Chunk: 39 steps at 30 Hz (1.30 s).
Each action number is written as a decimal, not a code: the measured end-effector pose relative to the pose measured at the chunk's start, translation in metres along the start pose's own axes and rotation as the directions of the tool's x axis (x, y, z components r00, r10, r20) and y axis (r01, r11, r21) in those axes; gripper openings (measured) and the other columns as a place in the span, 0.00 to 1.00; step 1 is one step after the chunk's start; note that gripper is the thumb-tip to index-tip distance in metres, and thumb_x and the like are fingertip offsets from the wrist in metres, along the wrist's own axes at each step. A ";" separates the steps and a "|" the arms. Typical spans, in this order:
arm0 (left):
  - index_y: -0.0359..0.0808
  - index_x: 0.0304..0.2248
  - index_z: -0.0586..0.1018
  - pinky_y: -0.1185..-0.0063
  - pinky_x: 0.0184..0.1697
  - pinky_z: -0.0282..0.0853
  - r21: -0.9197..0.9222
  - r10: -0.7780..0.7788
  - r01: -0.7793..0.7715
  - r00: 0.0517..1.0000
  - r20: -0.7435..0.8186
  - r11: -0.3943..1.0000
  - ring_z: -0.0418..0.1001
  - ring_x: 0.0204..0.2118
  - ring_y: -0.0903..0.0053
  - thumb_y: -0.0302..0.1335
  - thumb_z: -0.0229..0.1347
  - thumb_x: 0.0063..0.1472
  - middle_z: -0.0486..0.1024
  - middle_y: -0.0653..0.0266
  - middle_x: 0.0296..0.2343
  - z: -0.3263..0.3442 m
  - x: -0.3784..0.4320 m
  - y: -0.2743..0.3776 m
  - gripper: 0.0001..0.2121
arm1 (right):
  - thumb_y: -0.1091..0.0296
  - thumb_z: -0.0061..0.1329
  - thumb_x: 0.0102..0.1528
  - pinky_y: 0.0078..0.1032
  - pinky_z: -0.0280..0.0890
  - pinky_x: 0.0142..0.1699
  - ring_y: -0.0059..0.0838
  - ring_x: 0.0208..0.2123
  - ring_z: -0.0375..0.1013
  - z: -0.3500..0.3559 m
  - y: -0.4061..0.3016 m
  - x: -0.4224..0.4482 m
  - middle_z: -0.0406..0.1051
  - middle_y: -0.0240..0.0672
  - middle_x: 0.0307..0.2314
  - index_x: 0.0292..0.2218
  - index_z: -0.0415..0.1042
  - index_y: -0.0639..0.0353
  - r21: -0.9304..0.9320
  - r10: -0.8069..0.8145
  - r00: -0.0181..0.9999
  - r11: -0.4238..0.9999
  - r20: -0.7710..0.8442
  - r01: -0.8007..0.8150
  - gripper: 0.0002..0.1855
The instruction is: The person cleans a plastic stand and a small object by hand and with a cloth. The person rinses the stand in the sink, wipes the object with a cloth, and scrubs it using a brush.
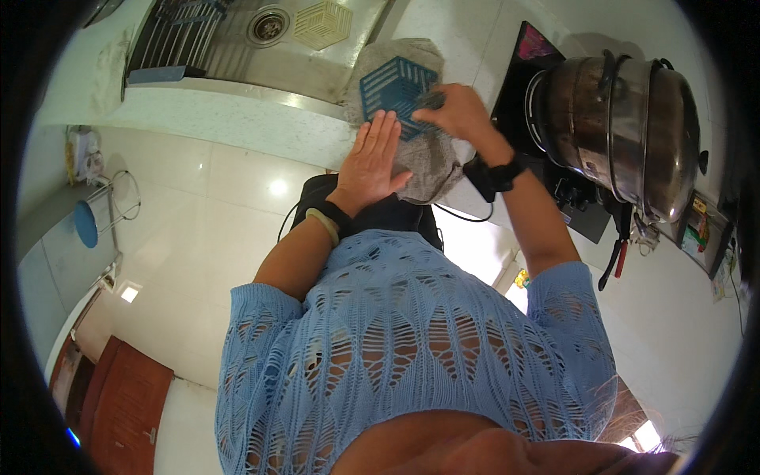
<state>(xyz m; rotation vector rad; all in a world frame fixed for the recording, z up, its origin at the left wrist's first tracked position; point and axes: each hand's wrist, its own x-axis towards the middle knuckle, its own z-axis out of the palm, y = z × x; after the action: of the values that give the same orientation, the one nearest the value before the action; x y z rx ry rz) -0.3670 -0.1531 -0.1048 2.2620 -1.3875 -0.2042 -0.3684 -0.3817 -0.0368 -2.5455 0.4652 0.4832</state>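
Observation:
A blue hexagonal slotted mat [389, 89] lies on a crumpled grey-brown cloth [430, 172] on the counter beside the sink. My left hand [373, 157] rests flat, palm down, with its fingertips on the mat's near edge and the rest over the cloth; it holds nothing. In my right hand [457, 113] is a dark grey mesh scrubber [430, 102], pinched between fingers and thumb at the right side of the mat. My right fingers hide part of the scrubber and of the mat beneath.
At the upper left is a steel sink [285, 71] with a drain, a cream hexagonal mat [322, 25] and a wire rack [184, 35]. To the right, a large steel steamer pot [623, 130] stands on a black stove [516, 119]. The counter edge [249, 127] runs before me.

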 end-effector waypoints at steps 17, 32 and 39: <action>0.22 0.58 0.59 0.63 0.66 0.43 -0.008 0.011 -0.011 1.000 0.027 1.000 0.47 0.65 0.55 0.51 0.51 0.57 0.52 0.43 0.60 -0.004 0.003 -0.002 0.41 | 0.51 0.63 0.41 0.38 0.69 0.43 0.47 0.38 0.76 0.027 0.002 -0.015 0.76 0.48 0.33 0.37 0.78 0.62 -0.035 -0.033 0.999 0.999 -0.026 0.032 0.26; 0.23 0.58 0.60 0.63 0.66 0.43 -0.047 0.041 -0.043 0.999 -0.033 0.998 0.47 0.65 0.54 0.50 0.53 0.56 0.53 0.44 0.60 -0.002 -0.004 0.000 0.41 | 0.50 0.63 0.41 0.37 0.69 0.45 0.50 0.40 0.75 0.012 0.033 -0.013 0.76 0.50 0.35 0.42 0.77 0.64 -0.060 0.046 0.997 0.997 0.054 -0.043 0.32; 0.23 0.59 0.57 0.63 0.66 0.43 -0.100 0.027 -0.032 0.998 -0.054 0.994 0.47 0.65 0.54 0.47 0.55 0.55 0.52 0.44 0.61 -0.004 0.000 -0.002 0.42 | 0.62 0.63 0.49 0.25 0.68 0.33 0.27 0.28 0.75 -0.052 0.022 -0.015 0.76 0.32 0.29 0.34 0.77 0.64 0.857 0.213 0.962 0.449 0.172 -0.253 0.16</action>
<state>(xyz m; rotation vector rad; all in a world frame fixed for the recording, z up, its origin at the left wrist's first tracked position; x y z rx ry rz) -0.3638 -0.1511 -0.1026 2.1478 -1.3521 -0.1992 -0.3780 -0.4233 0.0026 -1.4481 0.8091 0.2648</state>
